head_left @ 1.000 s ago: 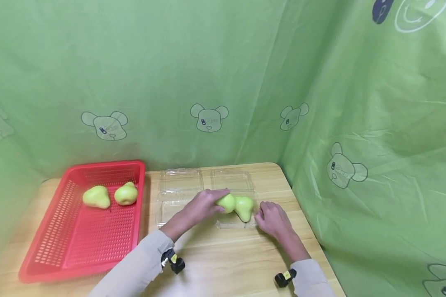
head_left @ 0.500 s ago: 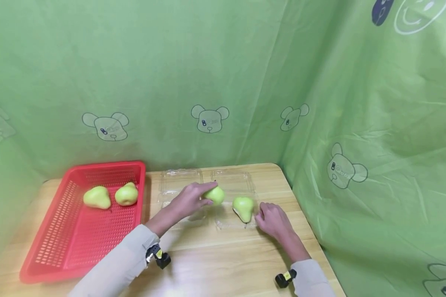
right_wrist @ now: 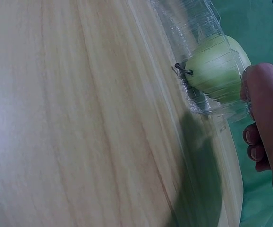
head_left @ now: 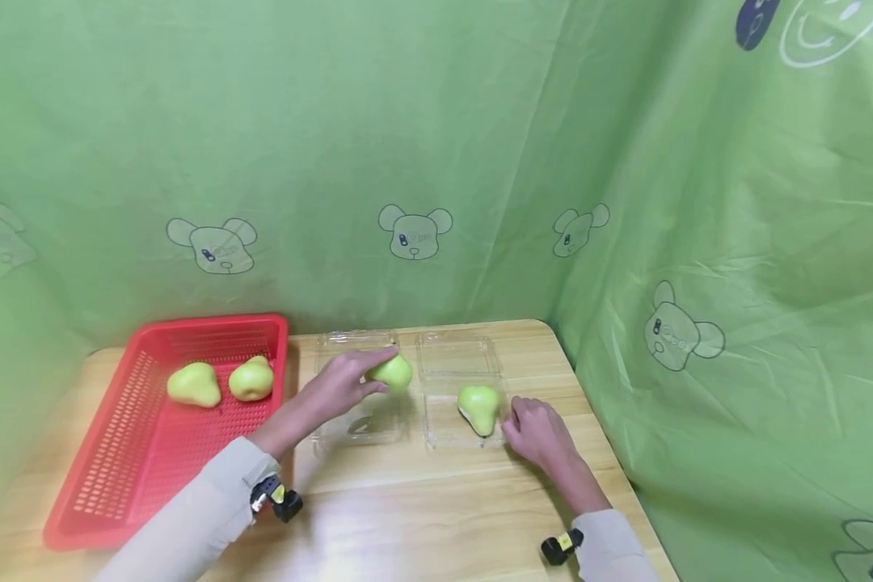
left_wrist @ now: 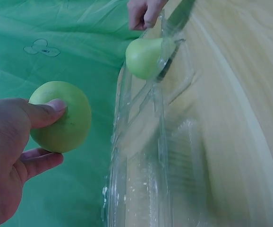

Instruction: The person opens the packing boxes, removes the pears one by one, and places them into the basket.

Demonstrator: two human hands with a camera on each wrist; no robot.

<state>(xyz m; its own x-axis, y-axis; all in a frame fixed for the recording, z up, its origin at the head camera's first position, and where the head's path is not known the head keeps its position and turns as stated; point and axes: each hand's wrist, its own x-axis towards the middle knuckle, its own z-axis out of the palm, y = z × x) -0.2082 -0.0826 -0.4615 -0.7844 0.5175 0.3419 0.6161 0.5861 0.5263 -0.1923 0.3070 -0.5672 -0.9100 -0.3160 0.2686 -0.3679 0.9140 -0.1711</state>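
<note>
My left hand [head_left: 342,380] holds a green pear [head_left: 393,373] between thumb and fingers, above the left clear plastic clamshell box [head_left: 381,436]. From the left wrist view, the held pear [left_wrist: 72,127] looks round, with the thumb across its near side. A second pear [head_left: 478,406] lies in the right clamshell box [head_left: 436,440], its stem toward the front. My right hand [head_left: 537,432] is at that box's right side with curled fingers. In the right wrist view, the thumb side of the right hand [right_wrist: 268,104] pinches the box's rim, close beside the pear [right_wrist: 217,71].
A red perforated basket [head_left: 160,501] stands on the left of the wooden table [head_left: 422,517], with two more pears [head_left: 194,384] inside. Both boxes have their lids [head_left: 454,356] folded back toward the green curtain [head_left: 320,162]. Another curtain side borders the table on the right.
My left hand has lifted a pear away from the one in the right box and carried it left, over the left box. The right hand has stayed at the right box's side.
</note>
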